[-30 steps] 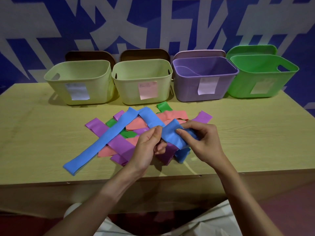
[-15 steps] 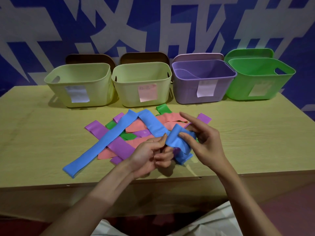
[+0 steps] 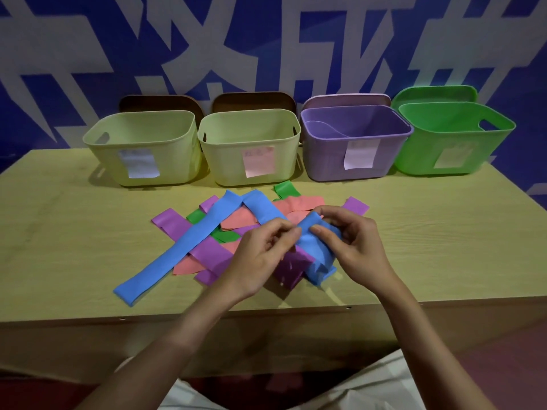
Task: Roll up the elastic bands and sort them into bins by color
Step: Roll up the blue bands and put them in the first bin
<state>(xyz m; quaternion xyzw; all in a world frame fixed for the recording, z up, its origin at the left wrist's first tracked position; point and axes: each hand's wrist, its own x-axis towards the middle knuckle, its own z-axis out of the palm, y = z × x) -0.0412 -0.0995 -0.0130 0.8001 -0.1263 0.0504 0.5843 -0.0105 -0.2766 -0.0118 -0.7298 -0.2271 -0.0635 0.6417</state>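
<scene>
Right hand [image 3: 356,247] first: thumb and curled fingers are wrapped round the rolled end of the blue band [image 3: 216,229], pinching the small roll just above the table [image 3: 59,232]. The left hand [image 3: 263,253] sits right beside it, fingertips pinched on the same band where the flat strip feeds into the roll. So both hands are gripping blue, and they are nearly touching each other.

From the roll, the band runs up and away over the heap, folds near the far edge of the pile, then comes back down to the left, its loose end lying flat near the table's front edge (a long tail left to wind in).

Underneath lies the rest of the pile: purple bands [image 3: 174,223], pink bands [image 3: 299,204] and green bands [image 3: 285,189], all crossing one another.

To roll this well, I'd say keep the strip taut with the left hand while the right turns the roll, edges lined up so it doesn't cone out, and lift the tail clear so it doesn't drag the others along.

At the back stand four bins: two pale yellow bins [image 3: 142,125], [image 3: 248,125], a purple bin [image 3: 355,125] and a green bin [image 3: 455,125], each with a paper label I can't read.
</scene>
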